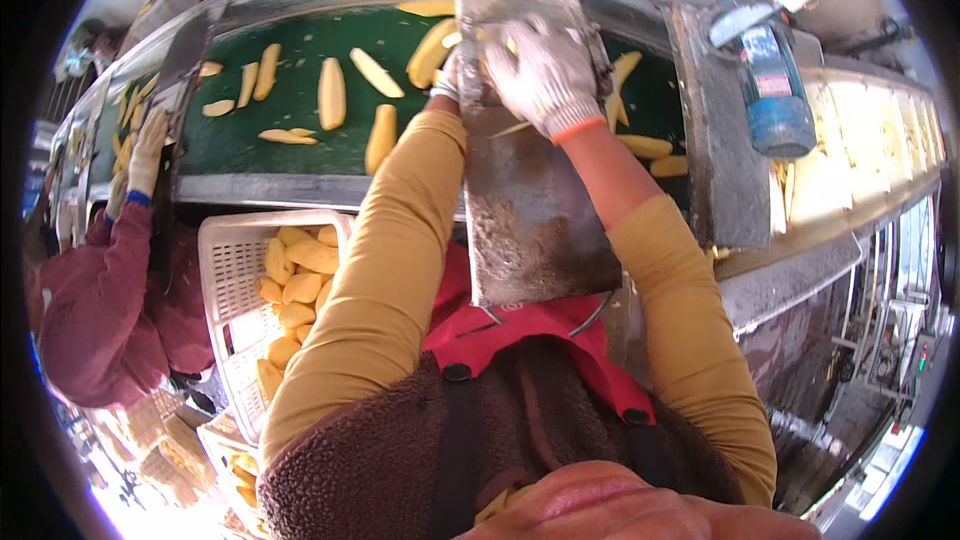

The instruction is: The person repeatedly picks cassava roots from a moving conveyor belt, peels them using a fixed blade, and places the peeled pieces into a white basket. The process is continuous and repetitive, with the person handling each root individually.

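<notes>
A long, stained metal board [540, 202] lies before me, across a green conveyor belt [225, 120]. My right hand [536, 75], in a white knit glove with an orange cuff, rests palm down on the board's upper part. A bit of yellow shows by its fingers, but their grip is hidden. A thin yellow sliver [512, 129] lies just below that hand. At the board's left edge is my left hand [445, 79], gloved and mostly hidden behind the board. Close to it on the belt is a large yellow fruit piece [429, 54]; whether the hand holds it is unclear.
Yellow slices [331, 94] are scattered along the belt. A white plastic crate [225, 270] of peeled yellow fruit [300, 289] stands at my left. Beyond it, a co-worker's gloved hand [148, 150] touches another board. A blue motor [776, 90] sits at the right, beside a lit conveyor [862, 135].
</notes>
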Demonstrator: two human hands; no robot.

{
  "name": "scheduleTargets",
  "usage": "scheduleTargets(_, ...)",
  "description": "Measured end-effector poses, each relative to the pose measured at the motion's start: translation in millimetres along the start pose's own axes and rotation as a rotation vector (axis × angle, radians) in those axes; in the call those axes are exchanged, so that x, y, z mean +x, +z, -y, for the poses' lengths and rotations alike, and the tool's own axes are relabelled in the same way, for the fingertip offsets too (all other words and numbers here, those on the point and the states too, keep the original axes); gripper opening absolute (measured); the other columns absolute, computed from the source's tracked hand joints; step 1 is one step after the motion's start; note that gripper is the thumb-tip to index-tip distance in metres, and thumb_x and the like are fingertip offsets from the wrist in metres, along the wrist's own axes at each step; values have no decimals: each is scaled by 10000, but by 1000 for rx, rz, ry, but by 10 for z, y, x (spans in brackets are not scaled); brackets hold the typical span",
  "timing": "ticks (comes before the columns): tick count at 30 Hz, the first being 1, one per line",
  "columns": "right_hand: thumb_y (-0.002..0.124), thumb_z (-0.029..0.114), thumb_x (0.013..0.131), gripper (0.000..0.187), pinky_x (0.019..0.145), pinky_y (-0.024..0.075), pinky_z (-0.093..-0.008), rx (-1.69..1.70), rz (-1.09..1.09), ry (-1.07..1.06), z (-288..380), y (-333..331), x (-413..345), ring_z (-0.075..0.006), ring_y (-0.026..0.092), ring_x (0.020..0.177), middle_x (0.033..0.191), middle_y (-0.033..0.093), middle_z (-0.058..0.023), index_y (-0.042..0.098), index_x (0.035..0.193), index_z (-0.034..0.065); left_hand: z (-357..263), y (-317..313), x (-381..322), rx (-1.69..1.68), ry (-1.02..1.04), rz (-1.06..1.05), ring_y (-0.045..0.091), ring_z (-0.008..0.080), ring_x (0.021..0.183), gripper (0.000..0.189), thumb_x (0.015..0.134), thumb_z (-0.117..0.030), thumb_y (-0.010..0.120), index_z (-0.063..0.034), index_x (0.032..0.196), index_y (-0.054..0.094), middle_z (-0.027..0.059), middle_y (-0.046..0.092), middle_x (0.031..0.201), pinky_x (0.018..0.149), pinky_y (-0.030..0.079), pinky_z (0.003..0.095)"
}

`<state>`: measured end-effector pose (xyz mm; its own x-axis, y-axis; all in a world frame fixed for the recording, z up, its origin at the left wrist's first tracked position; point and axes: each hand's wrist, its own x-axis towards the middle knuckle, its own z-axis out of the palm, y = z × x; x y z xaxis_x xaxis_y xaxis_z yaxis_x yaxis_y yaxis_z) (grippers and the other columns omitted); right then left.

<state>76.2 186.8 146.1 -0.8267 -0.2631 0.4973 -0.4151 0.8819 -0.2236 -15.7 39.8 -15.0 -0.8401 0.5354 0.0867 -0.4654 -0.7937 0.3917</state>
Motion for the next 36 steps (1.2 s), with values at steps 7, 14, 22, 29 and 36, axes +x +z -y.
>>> scheduleTargets(7, 787, 235, 878, 534, 1178, 512, -519, 217, 79, 66, 181, -538, -1162, -495, 629, 1337, 1437, 661, -295, 718, 1366, 30, 43, 277, -85, -11, 105, -493, 742, 353, 1208, 503, 1137, -439, 538, -56, 1421, 700, 175, 767, 1386, 1136, 579, 510)
scheduleTargets(14, 809, 117, 885, 553, 1181, 523, -446, 592, -98, 216, 217, -687, -1184, -394, 640, 1388, 1462, 652, -263, 686, 1399, -45, -433, 29, -473, 35, 137, -830, 779, 388, 972, 320, 1104, -310, 604, -57, 1277, 692, 165, 798, 1093, 872, 631, 554)
scheduleTargets(22, 855, 195, 876, 599, 1184, 536, -476, 737, -66, -278, 1252, -89, -329, -465, 647, 1392, 1514, 657, -265, 689, 1432, 46, -767, 1248, -1618, 244, 250, -376, 742, 360, 1185, 456, 1168, -478, 504, -89, 1315, 691, 150, 769, 1304, 1075, 598, 536)
scheduleTargets(29, 779, -50, 968, 627, 851, 615, -319, 1253, 34, 265, 1032, -496, -988, -187, 717, 1056, 1493, 665, -154, 607, 1567, 9, -145, 1758, -1534, 514, 638, -581, 611, 258, 1421, 672, 1152, -461, 658, -48, 1656, 491, 139, 598, 1602, 1202, 502, 441)
scheduleTargets(36, 788, 183, 853, 452, 1086, 583, -542, 122, 233, -8, 434, -1042, -1283, -464, 698, 1305, 1465, 677, -292, 790, 1290, 69, -61, 1181, -2352, 2273, 673, -820, 612, 390, 1369, 688, 921, -336, 823, -105, 1536, 618, 149, 664, 1470, 1127, 490, 562)
